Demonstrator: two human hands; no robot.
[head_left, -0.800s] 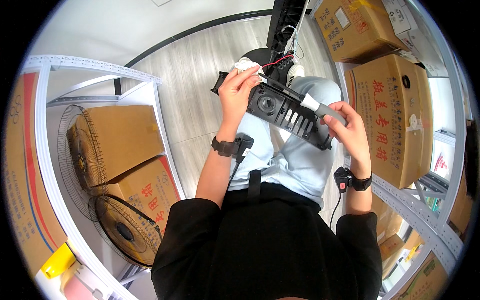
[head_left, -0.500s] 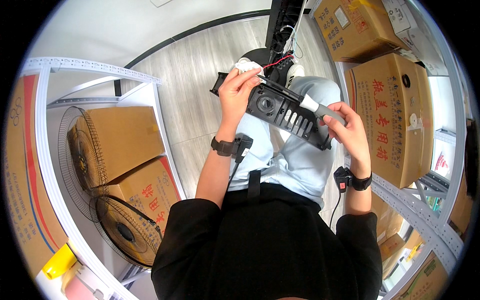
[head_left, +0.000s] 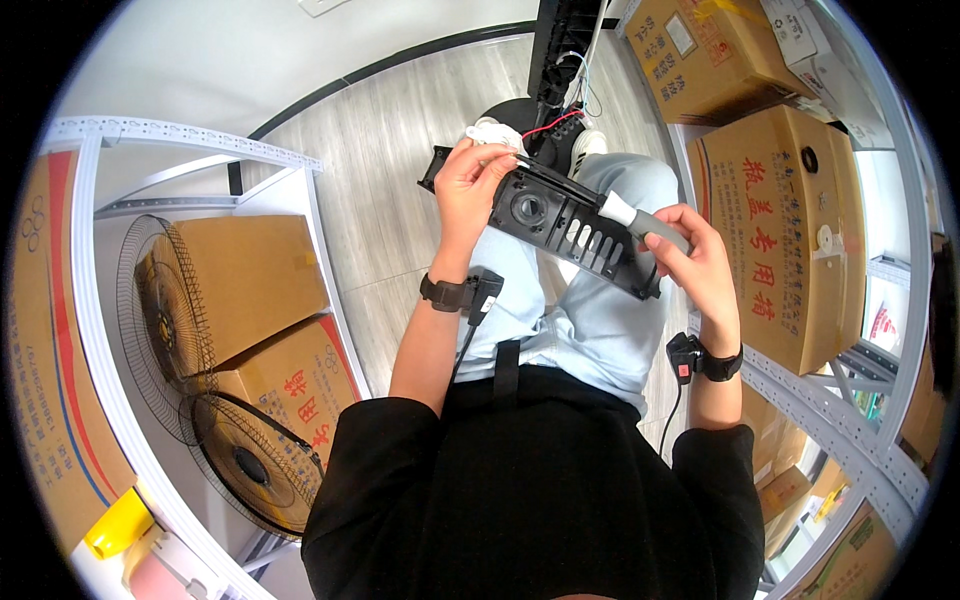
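Note:
A black plastic housing (head_left: 545, 232) with a round opening and a row of slots lies slantwise above my thighs. My right hand (head_left: 697, 255) is closed round the grey handle of a screwdriver (head_left: 655, 226), which has a white collar. Its dark shaft runs along the housing's far side toward my left hand (head_left: 472, 197). Thumb and forefinger of the left hand are pinched together by the shaft's tip; what is between them is too small to make out. Just beyond those fingers sits a white piece (head_left: 494, 133), partly hidden.
A black upright column (head_left: 556, 60) with loose wires (head_left: 585, 85) stands ahead on a dark base. On the left, fan grilles (head_left: 250, 465) lean against cardboard boxes (head_left: 245, 280) in a metal rack. More boxes (head_left: 775, 240) fill the shelves on the right.
The housing and my left hand have shifted very slightly left. Both hands keep the same grip, and the screwdriver stays almost in place.

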